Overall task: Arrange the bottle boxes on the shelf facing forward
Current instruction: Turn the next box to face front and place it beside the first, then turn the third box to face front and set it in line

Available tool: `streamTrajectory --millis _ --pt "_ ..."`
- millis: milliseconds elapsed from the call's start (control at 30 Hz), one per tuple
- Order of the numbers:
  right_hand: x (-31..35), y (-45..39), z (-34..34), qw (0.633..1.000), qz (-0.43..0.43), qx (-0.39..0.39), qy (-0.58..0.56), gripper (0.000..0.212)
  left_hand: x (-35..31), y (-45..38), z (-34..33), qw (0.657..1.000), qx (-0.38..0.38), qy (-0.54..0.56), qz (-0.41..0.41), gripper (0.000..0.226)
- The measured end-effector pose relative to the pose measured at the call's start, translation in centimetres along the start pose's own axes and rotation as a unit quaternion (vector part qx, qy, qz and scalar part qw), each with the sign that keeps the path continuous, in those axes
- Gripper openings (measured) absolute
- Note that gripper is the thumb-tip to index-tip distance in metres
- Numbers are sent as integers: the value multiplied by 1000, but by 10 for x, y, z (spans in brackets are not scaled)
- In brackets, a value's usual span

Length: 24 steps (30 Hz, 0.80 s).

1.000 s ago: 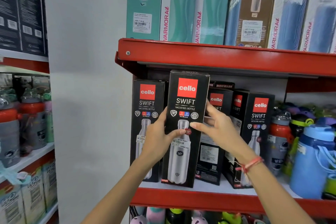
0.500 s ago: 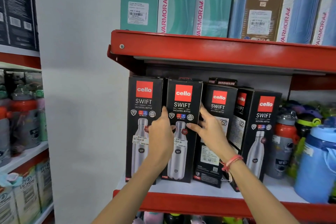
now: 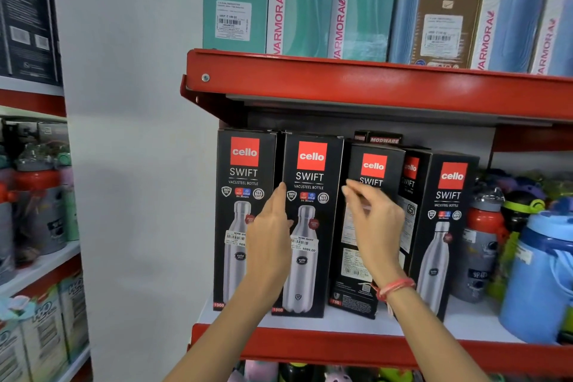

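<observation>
**Black bottle boxes in a row on a red shelf, two bare hands raised in front of them**

Black cardboard boxes marked "cello SWIFT" stand upright on the white board of a red metal shelf. The leftmost box and the second box both face forward, each showing a steel bottle picture and a price sticker, and they stand touching side by side. The third box is turned, with a side panel of small print showing toward the front. A fourth box is angled too, mostly hidden between its neighbours. The fifth box faces forward, leaning slightly.

The left hand is raised in front of the seam between the first two boxes, fingers straight and together, pointing up; its grip is loose and holds nothing. The right hand, blurred, is in front of the third box with fingers spread and lightly curled, its grip wide and empty. A pink thread band circles the right wrist.

Right of the boxes stand loose bottles, among them a grey bottle with a red cap and a blue jug. On the shelf above stand teal boxes and blue ones marked "VARMORA". A white wall lies to the left.
</observation>
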State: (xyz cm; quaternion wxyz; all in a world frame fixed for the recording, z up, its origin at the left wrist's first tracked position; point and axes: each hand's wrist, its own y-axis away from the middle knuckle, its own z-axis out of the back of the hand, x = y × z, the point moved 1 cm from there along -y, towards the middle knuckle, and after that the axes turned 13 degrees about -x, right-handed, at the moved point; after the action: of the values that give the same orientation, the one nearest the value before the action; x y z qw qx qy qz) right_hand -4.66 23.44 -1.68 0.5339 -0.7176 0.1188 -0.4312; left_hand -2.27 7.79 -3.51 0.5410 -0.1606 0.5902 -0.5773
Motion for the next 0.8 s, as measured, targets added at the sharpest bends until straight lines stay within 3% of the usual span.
streamTrajectory --millis 67,133,233,300,400,533,667,800 --pt "-1 0 2 993 38 -71 84 30 -1 4 0 998 -24 -29 -51 72" --pt "-4 1 -1 976 11 -89 197 62 -5 9 -2 993 -52 -46 -94 72" --pt "-3 3 -9 958 -53 -46 280 112 -13 15 -7 989 -76 -28 -124 58" --pt "-5 5 -13 958 -69 -22 277 125 -16 18 -9 990 -75 3 -123 45" --pt "-14 3 -8 976 -75 -26 200 125 -17 25 -8 992 -37 65 -105 31" --pt "-22 -2 25 995 -80 -12 66 123 -26 26 -6 985 22 155 -79 30" --pt "-15 -14 64 998 -48 28 -17 124 -48 17 -4 953 95 281 55 49" --pt "-7 -41 96 990 -47 84 -105 122 -63 10 -1 940 147 292 100 69"
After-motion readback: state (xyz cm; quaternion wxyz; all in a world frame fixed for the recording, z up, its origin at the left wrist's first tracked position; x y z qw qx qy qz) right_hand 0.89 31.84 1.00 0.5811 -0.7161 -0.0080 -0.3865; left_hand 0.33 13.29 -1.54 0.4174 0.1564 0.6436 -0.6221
